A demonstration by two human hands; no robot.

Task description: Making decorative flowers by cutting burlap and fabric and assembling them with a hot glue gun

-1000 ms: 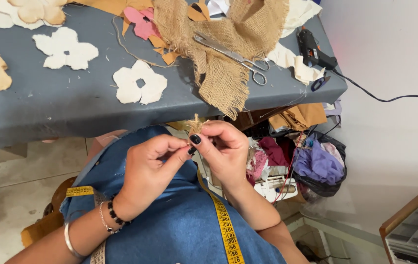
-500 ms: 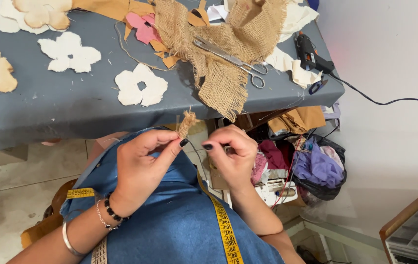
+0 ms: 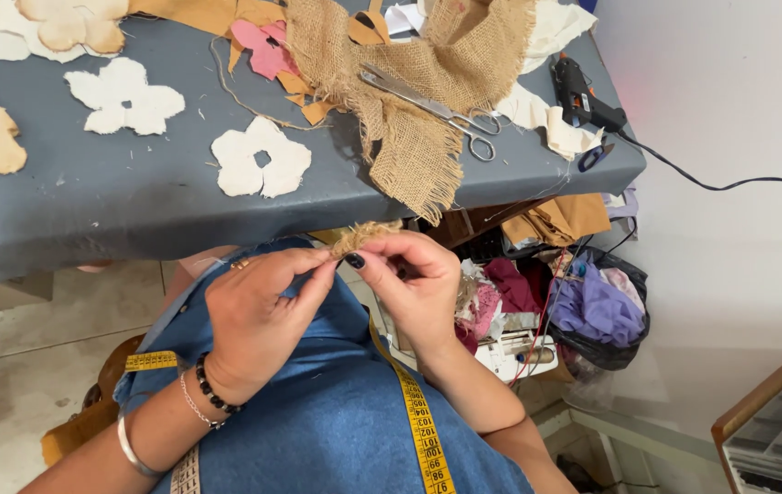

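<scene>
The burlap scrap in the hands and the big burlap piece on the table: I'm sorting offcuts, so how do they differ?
The burlap scrap is tiny; the burlap piece is large. The scrap is pinched between the left hand and right hand below the table edge; the piece lies draped over the grey table under scissors. Both are tan, coarse and frayed.

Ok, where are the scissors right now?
In the head view, the scissors lie on the burlap at the table's right part, left of the glue gun.

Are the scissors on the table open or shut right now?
Shut. The scissors lie flat on the burlap cloth, blades together in one line, handles side by side.
</scene>
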